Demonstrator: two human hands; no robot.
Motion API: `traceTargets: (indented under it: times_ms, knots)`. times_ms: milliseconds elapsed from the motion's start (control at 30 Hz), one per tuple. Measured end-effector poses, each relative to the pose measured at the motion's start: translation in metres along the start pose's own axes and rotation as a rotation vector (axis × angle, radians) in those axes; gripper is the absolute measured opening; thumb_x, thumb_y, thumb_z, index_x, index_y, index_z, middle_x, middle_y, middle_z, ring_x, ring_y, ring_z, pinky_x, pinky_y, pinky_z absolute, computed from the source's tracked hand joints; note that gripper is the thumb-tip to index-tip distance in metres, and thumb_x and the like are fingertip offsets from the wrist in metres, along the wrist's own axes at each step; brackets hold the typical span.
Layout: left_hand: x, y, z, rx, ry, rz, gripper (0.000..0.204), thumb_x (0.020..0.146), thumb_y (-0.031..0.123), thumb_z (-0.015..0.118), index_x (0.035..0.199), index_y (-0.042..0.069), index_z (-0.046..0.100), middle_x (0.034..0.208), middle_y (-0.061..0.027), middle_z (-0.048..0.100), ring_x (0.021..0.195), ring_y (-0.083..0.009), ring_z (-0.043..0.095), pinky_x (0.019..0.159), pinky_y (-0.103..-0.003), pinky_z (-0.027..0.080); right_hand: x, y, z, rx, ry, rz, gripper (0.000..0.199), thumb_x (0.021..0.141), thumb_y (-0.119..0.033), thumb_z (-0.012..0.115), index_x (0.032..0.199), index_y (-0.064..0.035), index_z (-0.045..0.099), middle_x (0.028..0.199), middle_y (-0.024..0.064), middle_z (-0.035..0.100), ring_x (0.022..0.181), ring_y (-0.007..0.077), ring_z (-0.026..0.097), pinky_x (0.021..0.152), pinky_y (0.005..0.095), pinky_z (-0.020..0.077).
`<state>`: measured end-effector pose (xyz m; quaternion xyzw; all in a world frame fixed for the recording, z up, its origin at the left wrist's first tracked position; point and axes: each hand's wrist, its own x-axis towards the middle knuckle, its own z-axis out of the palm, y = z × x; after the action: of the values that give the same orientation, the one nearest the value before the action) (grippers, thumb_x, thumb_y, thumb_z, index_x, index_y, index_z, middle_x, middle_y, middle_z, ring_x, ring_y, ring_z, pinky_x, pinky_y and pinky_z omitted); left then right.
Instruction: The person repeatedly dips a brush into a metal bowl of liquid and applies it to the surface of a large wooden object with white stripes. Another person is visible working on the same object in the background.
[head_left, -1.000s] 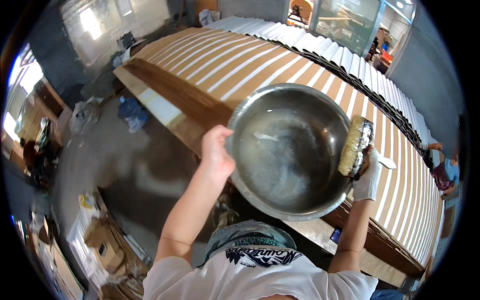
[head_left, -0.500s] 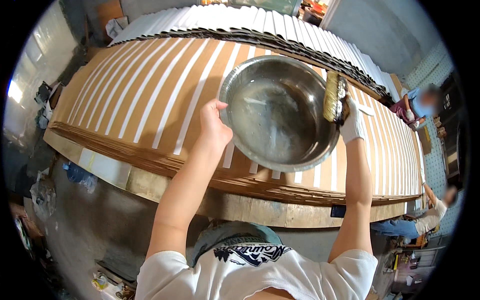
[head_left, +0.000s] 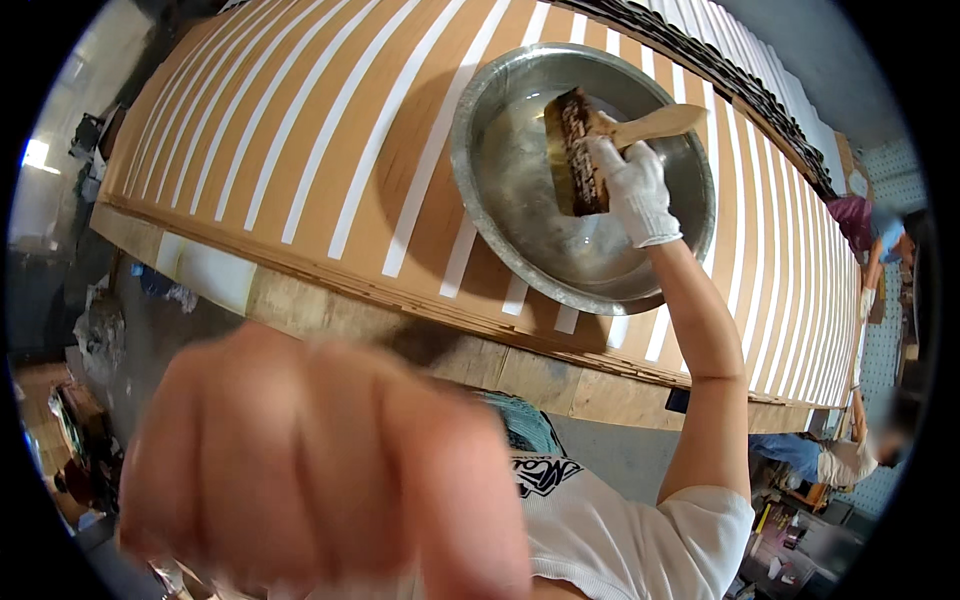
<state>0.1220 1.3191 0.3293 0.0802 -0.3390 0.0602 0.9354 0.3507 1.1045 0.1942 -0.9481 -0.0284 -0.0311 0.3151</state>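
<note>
A wide brush (head_left: 570,155) with a dark, wet head and a pale wooden handle (head_left: 660,124) is in my right hand (head_left: 637,190), which wears a white glove and is closed around it near the head. The brush is above the inside of a large round metal basin (head_left: 480,200), which holds some cloudy liquid. My left hand (head_left: 310,460), bare and blurred, is raised very close to the camera at the lower left. Its fingers are bent together like a fist, away from the basin. I see nothing in it, though its palm side is hidden.
Under the basin lies a long stack of brown sheets (head_left: 200,150) with white stripes, on a wooden table (head_left: 300,305). Corrugated white sheets (head_left: 725,40) stand behind it. Two people work at the right end, one in blue (head_left: 888,232), one in light clothing (head_left: 845,462).
My left hand has let go of the basin's left rim and come up close to the camera. The brush has moved from the right rim to over the basin's inside. The view has shifted.
</note>
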Motion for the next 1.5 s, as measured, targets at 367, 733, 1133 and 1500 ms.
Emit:
traceTargets:
  times_ms: [367, 733, 1133, 1500]
  knots:
    - [-0.029, 0.036, 0.083, 0.055, 0.145, 0.198, 0.029, 0.085, 0.004, 0.054, 0.056, 0.006, 0.052, 0.047, -0.0014, 0.045, 0.037, -0.0102, 0.037, 0.043, -0.028, 0.035, -0.007, 0.003, 0.029, -0.322, -0.024, -0.362, 0.042, 0.084, -0.042, 0.066, 0.086, 0.0001, 0.065, 0.082, 0.0236, 0.065, 0.082, 0.0389, 0.063, 0.075, 0.0461, 0.0493]
    - [-0.125, 0.195, 0.131, 0.247, -0.041, 0.618, 0.033, 0.084, 0.003, 0.054, 0.052, 0.008, 0.049, 0.046, -0.0013, 0.045, 0.035, -0.0099, 0.037, 0.044, -0.028, 0.04, -0.007, -0.019, 0.03, -0.218, -0.102, -0.197, 0.043, 0.086, -0.035, 0.064, 0.099, 0.0049, 0.066, 0.098, 0.0225, 0.068, 0.082, 0.0343, 0.065, 0.072, 0.0413, 0.049]
    - [-0.228, 0.42, 0.19, 0.474, -0.119, 0.965, 0.038, 0.084, 0.001, 0.054, 0.047, 0.01, 0.045, 0.044, -0.0012, 0.044, 0.033, -0.0096, 0.037, 0.045, -0.028, 0.045, -0.012, -0.001, 0.043, 0.941, 0.383, 0.709, 0.034, 0.087, -0.034, 0.064, 0.094, -0.0007, 0.066, 0.085, 0.0125, 0.068, 0.065, 0.0205, 0.061, 0.056, 0.0342, 0.0477]
    - [-0.22, 0.588, 0.133, 0.489, -0.037, 1.007, 0.043, 0.083, 0.0, 0.054, 0.043, 0.012, 0.041, 0.043, -0.0011, 0.043, 0.031, -0.0094, 0.037, 0.046, -0.028, 0.049, 0.055, -0.149, 0.123, 1.389, 0.678, 0.458, 0.033, 0.087, -0.033, 0.063, 0.094, -0.0007, 0.066, 0.088, 0.0143, 0.069, 0.07, 0.0229, 0.063, 0.062, 0.0357, 0.0506]
